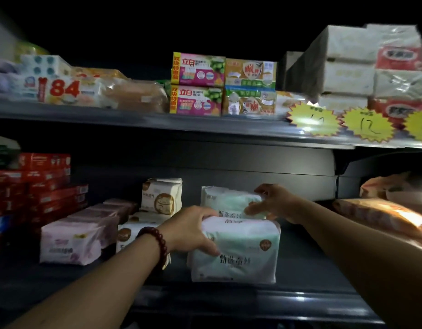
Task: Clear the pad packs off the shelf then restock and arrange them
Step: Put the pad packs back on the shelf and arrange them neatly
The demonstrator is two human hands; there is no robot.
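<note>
On the lower shelf [312, 257], mid-right, two green-and-white pad packs stand upright one behind the other, faces toward the camera. Left hand [191, 231] grips the front green pad pack [238, 255] at its upper left corner, fingers curled over the top edge and thumb pressed on the printed face. The pack's base sits on the shelf near the front lip. Right hand [274, 203] holds the rear green pad pack [229, 200] at its upper right corner, fingers hooked over the top and thumb on the front. The rear pack is just behind the front one, which hides its lower part; cannot tell if the two touch. Dark red bead bracelet [157, 243] on the left wrist. Left of the green packs are beige pad packs [161, 198], one upright at the back and more in front, partly hidden by the left forearm. Further left is a row of pink pad packs [74, 241] running front to back. Red boxes [46, 186] are stacked at the far left of the shelf. An orange pack [383, 214] lies at the far right, well apart from the green packs. Upper shelf [134, 117] carries soap boxes [198, 84] stacked two high at centre, wrapped tissue packs [347, 67] piled at right, and yellow starburst price tags [366, 124] along its front edge. Lighting is dim and the edges are blurred.
</note>
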